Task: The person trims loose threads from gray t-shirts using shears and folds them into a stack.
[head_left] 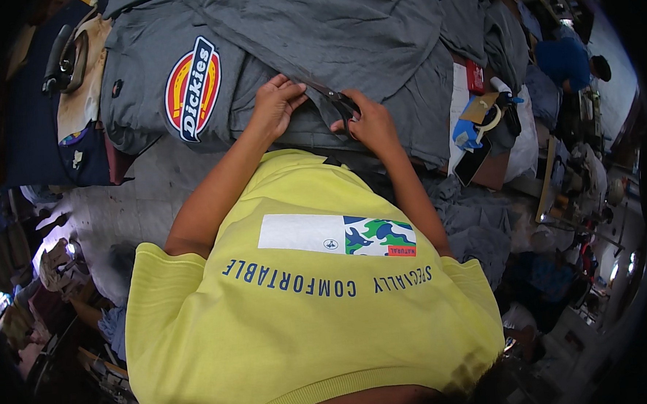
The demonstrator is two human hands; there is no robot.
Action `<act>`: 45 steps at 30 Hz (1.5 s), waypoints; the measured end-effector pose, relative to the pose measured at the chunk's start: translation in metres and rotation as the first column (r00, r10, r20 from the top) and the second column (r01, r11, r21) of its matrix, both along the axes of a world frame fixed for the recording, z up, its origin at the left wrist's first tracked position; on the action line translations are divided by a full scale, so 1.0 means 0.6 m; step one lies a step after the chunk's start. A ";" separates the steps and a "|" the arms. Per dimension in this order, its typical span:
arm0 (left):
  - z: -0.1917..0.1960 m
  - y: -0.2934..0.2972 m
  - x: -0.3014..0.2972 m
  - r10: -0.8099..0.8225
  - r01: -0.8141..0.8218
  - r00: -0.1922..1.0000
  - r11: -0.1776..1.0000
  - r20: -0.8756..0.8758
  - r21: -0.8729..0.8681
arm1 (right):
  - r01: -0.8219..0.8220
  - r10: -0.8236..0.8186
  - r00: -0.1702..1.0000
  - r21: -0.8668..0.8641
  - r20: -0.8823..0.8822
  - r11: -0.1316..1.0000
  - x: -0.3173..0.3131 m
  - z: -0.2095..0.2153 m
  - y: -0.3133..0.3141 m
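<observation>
A pile of grey garments (344, 33) lies spread on the table in front of me; the one on the left carries a round red, yellow and blue patch (193, 88). My left hand (276, 103) pinches a folded grey fabric edge. Just to its right, my right hand (369, 124) holds small dark scissors (342, 104), with the blades pointing left along that same edge, toward my left hand. My yellow shirt fills the lower part of the view and hides the table's near edge.
A dark handled tool (60, 58) lies at the far left on tan cloth. Right of the pile lie a red card (476, 77), a blue item (465, 132) and a dark phone (471, 163). More grey cloth (478, 227) is heaped lower right. A person in blue (565, 61) works at the far right.
</observation>
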State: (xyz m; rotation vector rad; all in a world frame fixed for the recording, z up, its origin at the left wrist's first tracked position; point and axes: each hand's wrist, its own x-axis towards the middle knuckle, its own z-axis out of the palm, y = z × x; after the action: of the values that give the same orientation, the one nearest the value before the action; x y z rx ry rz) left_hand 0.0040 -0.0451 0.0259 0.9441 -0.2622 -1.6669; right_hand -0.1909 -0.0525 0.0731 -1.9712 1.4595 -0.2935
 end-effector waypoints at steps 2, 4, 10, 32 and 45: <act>-0.001 -0.002 0.001 -0.012 0.012 1.000 1.000 0.002 -0.006 | 0.014 -0.014 0.999 0.022 0.030 1.000 -0.007 -0.007 0.000; -0.002 -0.003 0.003 -0.019 0.020 1.000 1.000 0.011 -0.011 | 0.039 -0.042 0.998 0.073 0.038 0.997 -0.009 -0.003 0.004; -0.005 -0.002 0.003 -0.032 0.032 0.999 0.999 0.026 -0.017 | 0.018 -0.018 0.999 0.002 -0.027 1.000 0.011 0.011 0.001; -0.009 -0.024 0.032 0.017 -0.017 1.000 1.000 -0.011 -0.023 | 0.023 -0.023 1.000 0.019 -0.016 1.000 0.042 0.020 -0.023; -0.004 -0.035 0.053 0.056 -0.056 0.998 0.998 -0.007 -0.009 | 0.022 -0.022 1.000 -0.029 -0.013 0.999 0.038 -0.008 -0.024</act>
State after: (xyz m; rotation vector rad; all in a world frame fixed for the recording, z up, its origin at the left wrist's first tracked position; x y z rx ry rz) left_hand 0.0359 -0.0664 0.0233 0.9313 -0.2367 -1.6157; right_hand -0.1684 -0.0668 0.0682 -1.9848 1.4937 -0.3137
